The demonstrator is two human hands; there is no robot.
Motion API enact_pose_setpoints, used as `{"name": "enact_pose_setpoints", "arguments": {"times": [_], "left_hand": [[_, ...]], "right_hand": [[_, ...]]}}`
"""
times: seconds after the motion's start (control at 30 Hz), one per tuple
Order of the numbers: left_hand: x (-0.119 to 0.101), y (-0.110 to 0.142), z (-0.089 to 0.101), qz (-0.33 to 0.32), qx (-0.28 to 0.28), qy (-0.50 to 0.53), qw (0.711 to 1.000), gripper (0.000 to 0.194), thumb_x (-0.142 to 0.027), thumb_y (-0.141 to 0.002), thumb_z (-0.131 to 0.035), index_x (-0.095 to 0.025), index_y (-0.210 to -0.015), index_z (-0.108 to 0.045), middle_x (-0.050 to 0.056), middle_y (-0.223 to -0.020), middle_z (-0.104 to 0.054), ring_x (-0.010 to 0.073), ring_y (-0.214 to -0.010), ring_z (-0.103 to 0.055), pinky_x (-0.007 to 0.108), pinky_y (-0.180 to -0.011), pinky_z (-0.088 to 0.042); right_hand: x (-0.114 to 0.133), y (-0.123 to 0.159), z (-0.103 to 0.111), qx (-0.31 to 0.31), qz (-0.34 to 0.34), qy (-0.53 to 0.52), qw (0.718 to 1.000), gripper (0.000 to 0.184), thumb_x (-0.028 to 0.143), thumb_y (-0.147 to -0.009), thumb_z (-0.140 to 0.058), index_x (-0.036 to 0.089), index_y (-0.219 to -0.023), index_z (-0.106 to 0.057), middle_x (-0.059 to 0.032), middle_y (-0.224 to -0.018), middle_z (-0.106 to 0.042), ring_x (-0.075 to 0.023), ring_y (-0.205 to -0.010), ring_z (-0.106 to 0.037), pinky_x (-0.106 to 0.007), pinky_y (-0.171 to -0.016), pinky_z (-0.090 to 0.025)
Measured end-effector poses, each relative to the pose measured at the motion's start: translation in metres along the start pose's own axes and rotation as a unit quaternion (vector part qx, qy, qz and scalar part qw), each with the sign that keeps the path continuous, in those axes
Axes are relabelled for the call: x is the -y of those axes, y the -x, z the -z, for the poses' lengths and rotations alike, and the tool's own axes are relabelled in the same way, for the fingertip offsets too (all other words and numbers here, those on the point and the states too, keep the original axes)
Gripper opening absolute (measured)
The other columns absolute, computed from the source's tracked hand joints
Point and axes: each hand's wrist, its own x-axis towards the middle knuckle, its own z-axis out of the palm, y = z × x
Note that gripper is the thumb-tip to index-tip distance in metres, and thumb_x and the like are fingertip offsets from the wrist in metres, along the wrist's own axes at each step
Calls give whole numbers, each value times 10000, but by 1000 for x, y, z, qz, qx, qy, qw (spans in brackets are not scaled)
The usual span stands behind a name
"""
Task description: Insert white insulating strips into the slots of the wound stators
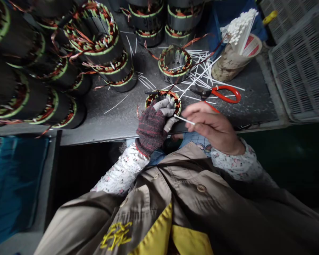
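Note:
My left hand (154, 127), in a dark knitted glove with light wrapping on the fingers, grips a motor stator (177, 101) with copper windings and a green-yellow rim near the bench's front edge. My bare right hand (211, 125) pinches a white cable tie (185, 120) between thumb and finger. The tie's far end reaches the stator's rim by my left fingertips. A second white tie stands up from the stator's right side. Red-handled cutters (225, 94) lie just beyond my right hand. Part of the stator is covered by the glove.
Stacked stators (122, 72) crowd the left and back of the bench, copper leads sticking out. One single stator (175, 65) stands behind mine. Loose cable ties (202, 67) are scattered beside a holder (227, 65) full of ties. A grey plastic crate (300, 63) is at right.

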Motion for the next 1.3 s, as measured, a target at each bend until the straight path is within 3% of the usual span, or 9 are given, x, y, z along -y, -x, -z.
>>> {"name": "enact_pose_setpoints", "arguments": {"times": [0.1, 0.23, 0.33, 0.5, 0.67, 0.8, 1.03, 1.17, 1.3], "left_hand": [[5, 3, 2, -15, 5, -23, 1000, 191, -399, -1042, -542, -237, -1007, -636, 77, -1229, -733, 233, -1217, -690, 491, -1058, -590], [8, 9, -5, -43, -10, -46, 998, 151, -359, -1035, -580, -231, -963, -615, 51, -1047, -756, 206, -1083, -736, 467, -1103, -571], [1, 11, -18, -60, -6, -81, 995, 158, -373, -1030, -579, -222, -1002, -612, 56, -1057, -751, 222, -1118, -729, 495, -1142, -538], [-18, 5, -28, -79, 33, -82, 993, 203, -327, -1050, -511, -196, -1104, -658, 89, -1176, -752, 235, -1239, -689, 472, -1181, -509], [-6, -7, 13, -135, 48, -121, 982, 334, -288, -1043, -537, -201, -1359, -602, 82, -1159, -777, 285, -1284, -672, 633, -1298, -302], [24, -24, 44, -187, 147, -55, 970, 324, -357, -1043, -527, -180, -1279, -661, 80, -1068, -792, 252, -993, -762, 448, -959, -615], [24, -53, 47, -207, 294, -155, 920, 241, -271, -992, -501, -174, -1048, -714, 85, -1005, -719, 270, -951, -700, 410, -864, -569], [17, -59, 45, -251, 301, -168, 905, 306, -229, -1032, -411, -180, -968, -706, 77, -998, -724, 279, -1036, -693, 539, -1031, -542], [18, -59, 50, -320, 237, -111, 910, 229, -290, -1002, -478, -246, -1040, -700, 41, -1262, -712, 298, -1270, -633, 633, -1241, -380]], "right_hand": [[-9, 8, -3, 53, -43, -133, 989, 361, 505, -1006, -586, 224, -797, -674, -36, -871, -673, -167, -797, -652, -346, -727, -547], [-7, 16, -5, -45, -72, -181, 980, 390, 459, -1004, -611, 209, -705, -592, 26, -615, -511, -112, -586, -500, -270, -547, -427], [-10, -4, -9, -112, -52, -183, 975, 438, 514, -969, -644, 215, -669, -532, 23, -619, -493, -120, -605, -521, -288, -582, -477], [-51, -52, -23, -173, -42, -62, 982, 459, 626, -1018, -468, 236, -798, -569, -11, -773, -569, -142, -719, -613, -323, -687, -578], [-56, -19, -23, -234, 62, 176, 954, 290, 477, -1017, -542, 245, -860, -620, -70, -984, -655, -208, -939, -665, -402, -859, -594], [-60, 18, -24, -155, 121, 298, 934, 206, 262, -1012, -481, 235, -1065, -678, -95, -1054, -684, -232, -993, -679, -415, -882, -592], [-75, 26, -33, -90, 107, 337, 931, 340, 107, -921, -490, 234, -1163, -694, -73, -1095, -652, -159, -802, -650, -327, -738, -577], [-68, 15, -10, -169, 147, 336, 915, 171, 196, -960, -531, 240, -1023, -684, -57, -974, -660, -204, -885, -668, -385, -784, -578], [-91, -20, 65, -376, 129, 384, 833, 178, 313, -1035, -539, 224, -895, -601, -31, -852, -596, -158, -745, -590, -342, -692, -525]]}}
